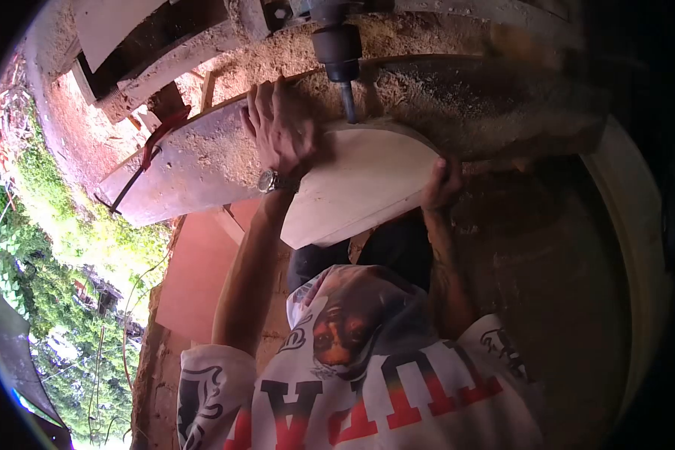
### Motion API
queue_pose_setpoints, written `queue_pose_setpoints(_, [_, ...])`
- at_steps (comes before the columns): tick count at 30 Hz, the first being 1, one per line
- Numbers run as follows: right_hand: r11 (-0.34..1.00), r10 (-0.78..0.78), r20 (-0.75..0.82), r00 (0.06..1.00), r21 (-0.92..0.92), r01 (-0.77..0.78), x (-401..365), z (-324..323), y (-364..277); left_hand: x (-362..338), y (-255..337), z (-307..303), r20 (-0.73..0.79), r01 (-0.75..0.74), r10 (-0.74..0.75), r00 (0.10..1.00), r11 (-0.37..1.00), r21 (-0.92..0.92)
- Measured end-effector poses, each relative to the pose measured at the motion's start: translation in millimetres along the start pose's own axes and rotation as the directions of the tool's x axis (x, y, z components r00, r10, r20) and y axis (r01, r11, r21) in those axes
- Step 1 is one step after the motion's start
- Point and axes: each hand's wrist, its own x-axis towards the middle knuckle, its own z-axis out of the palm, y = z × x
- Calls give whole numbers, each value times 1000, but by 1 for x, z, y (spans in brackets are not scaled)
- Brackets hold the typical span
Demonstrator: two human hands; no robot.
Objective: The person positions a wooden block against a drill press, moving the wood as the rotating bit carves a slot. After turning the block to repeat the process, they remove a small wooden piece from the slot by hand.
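Note:
A pale wooden board (360, 180) with a curved far edge lies at the near edge of a sawdust-covered work table (210, 169). My left hand (281, 131), with a watch at the wrist, rests flat beside the board's left end, its fingers stretched out over the table. At the right end, my right hand (442, 184) grips the board, thumb on top and fingers hidden below. A dark machine chuck (337, 52) hangs above, and its narrow bit (349, 101) comes down right at the board's curved edge.
Left of my left hand, a red clamp-like tool (157, 135) with a dark metal rod lies across the table edge. Sawdust and wood offcuts (146, 120) sit behind it. A reddish panel (199, 274) stands below the table, and greenery (52, 285) shows outside.

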Motion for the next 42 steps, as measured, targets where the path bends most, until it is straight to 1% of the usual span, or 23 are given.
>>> queue_pose_setpoints(2, [994,52,9,999,-101,-51,-7,-8,19,-1,2,1,-7,7,-7,1000,1000,22])
queue_pose_setpoints(4, [995,55,6,998,-85,-54,-4,-9,5,0,-5,4,4,9,-9,1000,1000,22])
queue_pose_setpoints(5, [996,46,-2,999,-71,-46,5,-6,-1,1,-6,7,-49,-20,23,999,999,50])
queue_pose_setpoints(8, [996,8,3,1000,94,-8,40,4,3,9,-6,13,-38,180,-176,984,976,121])
queue_pose_setpoints(9, [998,-2,44,999,58,-1,57,5,1,14,-6,23,-146,186,-166,975,974,131])
queue_pose_setpoints(10, [1000,-9,81,997,17,8,75,1,-3,16,-2,17,-109,186,-172,979,973,138])
queue_pose_setpoints(12, [999,-29,105,994,-35,33,92,1,-16,25,6,3,-37,177,-174,984,973,145])
queue_pose_setpoints(16, [997,-49,91,995,-54,54,87,0,-23,28,2,6,-118,110,-96,988,986,124])
queue_pose_setpoints(17, [998,-37,88,995,-57,42,80,0,-17,22,1,3,3,124,-125,992,990,73])
queue_pose_setpoints(20, [982,-118,3,993,-146,117,46,-5,8,3,-7,12,-87,-28,29,996,1000,11])
queue_pose_setpoints(21, [987,-108,2,994,-121,108,38,-7,6,-3,-4,7,-20,4,-5,1000,1000,-23])
queue_pose_setpoints(26, [995,-91,36,995,40,90,40,-2,-6,3,-8,2,-19,1,-2,1000,999,-39])
queue_pose_setpoints(27, [998,-60,56,997,13,59,49,-3,-9,2,-11,5,-13,2,-3,1000,999,-54])
queue_pose_setpoints(29, [999,2,96,995,-35,2,70,-4,-16,6,-11,11,41,103,-107,993,991,80])
queue_pose_setpoints(30, [995,-68,75,995,-68,73,68,-6,-10,11,-11,8,91,135,-145,985,985,107])
queue_pose_setpoints(32, [968,-211,28,977,-135,213,54,-6,18,9,-8,4,-5,-1,1,1000,1000,-7])
queue_pose_setpoints(33, [988,-13,-1,1000,-153,12,31,-5,23,6,-6,1,-59,-65,62,996,996,-61])
queue_pose_setpoints(36, [996,-56,-4,998,-75,55,30,2,21,8,-5,-4,-46,-68,66,997,996,-60])
queue_pose_setpoints(37, [999,32,24,999,-21,-31,34,3,20,10,-8,-4,-35,-72,70,997,995,-75])
queue_pose_setpoints(38, [998,48,24,999,-36,-47,32,-2,11,8,-8,-5,15,0,1,1000,1000,-29])
queue_pose_setpoints(40, [996,62,30,998,-60,-60,36,-3,2,13,0,-7,-64,-64,61,996,997,-36])
queue_pose_setpoints(41, [999,3,-44,999,51,0,34,7,18,13,5,-9,-103,-69,66,992,997,-29])
queue_pose_setpoints(42, [1000,7,-31,999,23,-6,33,6,18,11,3,-9,-99,-68,66,993,997,-22])
